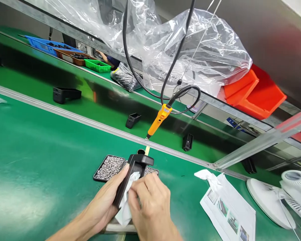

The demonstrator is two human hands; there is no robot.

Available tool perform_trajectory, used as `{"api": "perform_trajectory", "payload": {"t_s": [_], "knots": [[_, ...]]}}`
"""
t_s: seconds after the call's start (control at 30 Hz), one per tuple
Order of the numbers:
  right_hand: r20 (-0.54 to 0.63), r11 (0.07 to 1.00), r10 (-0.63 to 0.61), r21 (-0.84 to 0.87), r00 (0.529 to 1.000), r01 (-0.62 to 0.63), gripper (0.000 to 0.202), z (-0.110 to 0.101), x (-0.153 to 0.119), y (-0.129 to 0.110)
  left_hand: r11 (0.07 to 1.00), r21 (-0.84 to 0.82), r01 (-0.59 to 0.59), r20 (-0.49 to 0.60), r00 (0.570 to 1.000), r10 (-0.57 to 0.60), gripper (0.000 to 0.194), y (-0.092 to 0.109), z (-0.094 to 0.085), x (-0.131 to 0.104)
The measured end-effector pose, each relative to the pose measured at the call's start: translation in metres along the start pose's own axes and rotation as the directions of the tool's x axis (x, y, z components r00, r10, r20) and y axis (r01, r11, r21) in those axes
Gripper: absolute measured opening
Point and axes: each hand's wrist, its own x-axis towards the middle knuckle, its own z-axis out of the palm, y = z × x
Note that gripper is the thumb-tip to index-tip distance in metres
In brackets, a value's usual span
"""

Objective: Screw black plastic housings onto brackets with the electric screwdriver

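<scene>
Fingers of the left hand are wrapped around the black plastic part, which is held just above the screw tray, its long axis running from the palm up and away. A white cloth is pinched against its face by the right hand.

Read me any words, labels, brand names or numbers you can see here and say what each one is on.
No text can be read.
Printed sheet on the green bench: small pictures, any print too small to read.
Blue label under the shelf rail: blurred.
Orange electric screwdriver: no marking shows.
Black plastic part in the left hand: no marking shows.
</scene>
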Motion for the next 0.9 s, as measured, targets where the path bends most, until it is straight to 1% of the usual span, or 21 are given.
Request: {"api": "perform_trajectory", "payload": {"t_s": [0.07,0.17,0.3,0.37,0.43,0.53,0.6,0.7,0.73,0.77,0.8,0.83,0.87,0.9], "knots": [[0.006,1.000,0.000,-0.011,1.000,0.000,0.014,0.000,-0.002,-0.001,1.000,0.011,-0.007,-0.009,1.000,0.007,0.043,-0.001,-0.001,0.000],[-0.013,0.997,0.006,-0.077,1.000,-0.007,0.015,-0.001,-0.003,-0.001,0.999,0.033,-0.010,0.004,1.000,0.010,0.046,-0.002,-0.001,0.000],[0.001,0.999,-0.040,-0.022,0.999,0.040,0.016,-0.003,-0.002,-0.002,1.000,0.024,-0.006,-0.008,1.000,0.006,0.047,-0.002,-0.001,0.000],[-0.014,0.999,-0.026,-0.044,1.000,0.025,0.013,-0.004,-0.001,-0.002,1.000,0.021,-0.017,0.018,1.000,0.016,0.047,-0.003,-0.001,0.000],[-0.053,0.996,-0.012,-0.086,0.999,0.008,0.013,-0.004,0.001,-0.001,0.999,0.022,-0.034,0.024,0.999,0.034,0.047,-0.004,0.000,0.000],[-0.072,0.999,-0.039,-0.020,0.997,0.038,0.015,-0.003,0.000,0.000,0.999,0.024,-0.035,0.019,0.999,0.035,0.043,-0.004,0.001,0.000],[-0.064,0.999,-0.043,0.018,0.997,0.044,0.013,-0.002,-0.002,0.001,0.999,0.030,-0.040,0.056,0.998,0.038,0.043,-0.003,0.002,-0.001],[-0.092,1.000,-0.006,-0.022,0.996,0.004,0.013,-0.001,-0.005,0.000,0.997,0.042,-0.067,0.084,0.994,0.063,0.042,-0.003,0.003,-0.001],[-0.080,1.000,0.021,0.012,0.997,-0.020,0.013,-0.002,-0.005,0.000,0.996,0.043,-0.073,0.087,0.994,0.069,0.041,-0.002,0.004,-0.001],[-0.027,0.994,0.064,0.087,0.998,-0.062,0.014,-0.004,-0.005,0.000,0.997,0.041,-0.072,0.098,0.993,0.068,0.041,-0.002,0.004,-0.001],[0.063,0.972,0.121,0.194,0.991,-0.131,0.014,-0.007,-0.004,0.001,0.997,0.037,-0.066,0.117,0.991,0.062,0.042,-0.001,0.005,-0.001],[0.174,0.925,0.186,0.301,0.967,-0.232,0.014,-0.012,-0.003,0.003,0.997,0.034,-0.062,0.138,0.989,0.057,0.042,-0.001,0.005,0.000],[0.282,0.852,0.249,0.392,0.926,-0.348,0.012,-0.018,-0.002,0.008,0.998,0.034,-0.056,0.156,0.986,0.050,0.042,-0.001,0.005,0.000],[0.365,0.760,0.312,0.458,0.877,-0.461,0.010,-0.026,-0.002,0.015,0.998,0.039,-0.048,0.164,0.986,0.041,0.041,-0.001,0.005,0.000]]}}
